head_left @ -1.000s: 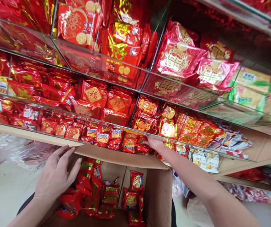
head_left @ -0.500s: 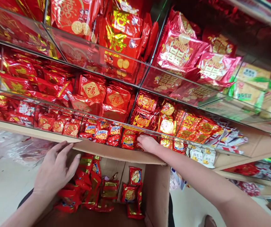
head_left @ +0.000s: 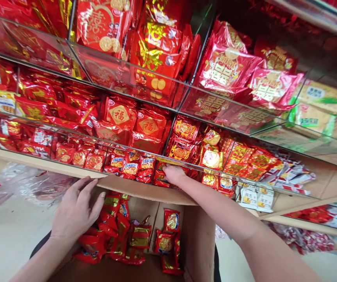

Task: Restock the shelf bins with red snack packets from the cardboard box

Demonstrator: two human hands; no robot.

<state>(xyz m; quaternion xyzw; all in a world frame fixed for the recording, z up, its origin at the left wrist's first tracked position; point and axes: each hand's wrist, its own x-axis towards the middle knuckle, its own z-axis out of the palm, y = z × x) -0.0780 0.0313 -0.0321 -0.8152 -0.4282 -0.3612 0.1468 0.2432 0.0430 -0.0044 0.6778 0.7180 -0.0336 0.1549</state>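
Because the right hand [head_left: 174, 174] reaches into the bottom row of bins at the centre of the frame, most of its fingertips are lost among the red packets [head_left: 160, 178] there; whether they are closed on one cannot be told. Left of lower centre, the left hand [head_left: 74, 211] rests at the far left corner of a cardboard box [head_left: 199, 239], thumb spread apart from the fingers, fingertips by the end of its flap [head_left: 145, 190]. Inside, at bottom centre, loose red-and-gold packets [head_left: 140, 236] lie in two groups. The left hand and forearm hide much of the box's left wall, and the lower edge of the frame cuts off its near side. Crumpled clear plastic [head_left: 36, 184] at the left blurs whatever it holds.
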